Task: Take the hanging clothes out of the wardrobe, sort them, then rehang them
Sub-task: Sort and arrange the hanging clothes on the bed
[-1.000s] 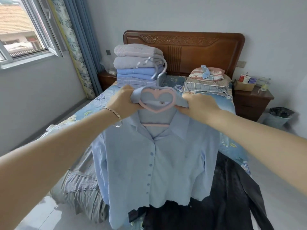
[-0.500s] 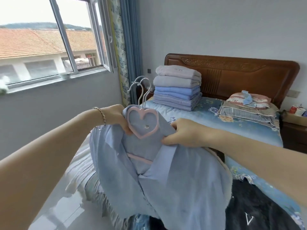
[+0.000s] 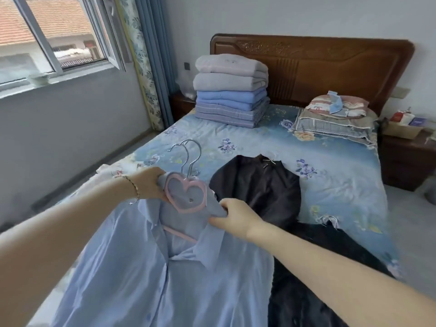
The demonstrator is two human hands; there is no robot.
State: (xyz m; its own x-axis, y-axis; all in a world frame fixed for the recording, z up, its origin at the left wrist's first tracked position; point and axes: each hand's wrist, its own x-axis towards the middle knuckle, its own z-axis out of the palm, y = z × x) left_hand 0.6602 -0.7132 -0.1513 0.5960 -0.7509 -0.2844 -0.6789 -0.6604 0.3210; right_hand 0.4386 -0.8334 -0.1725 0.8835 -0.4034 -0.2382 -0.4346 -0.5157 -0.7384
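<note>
A light blue button shirt (image 3: 146,274) hangs on a pink hanger (image 3: 185,193) with a heart-shaped top and metal hooks. It lies low over the near left part of the bed (image 3: 335,182). My left hand (image 3: 148,184) grips the shirt's left shoulder at the hanger. My right hand (image 3: 232,214) grips the right shoulder next to the collar. A dark garment (image 3: 262,187) lies spread on the bedcover just right of the shirt, with more dark cloth under my right forearm.
A stack of folded grey and blue clothes (image 3: 231,90) stands by the wooden headboard (image 3: 330,62). Folded bedding (image 3: 335,119) lies at the back right. A nightstand (image 3: 408,152) stands on the right. A window (image 3: 54,34) and curtain (image 3: 151,67) are on the left.
The shirt on its hanger has come down from mid-air to lie over the bed's near left part. Both hands kept their grip on its shoulders. The view swung left, then back right.
</note>
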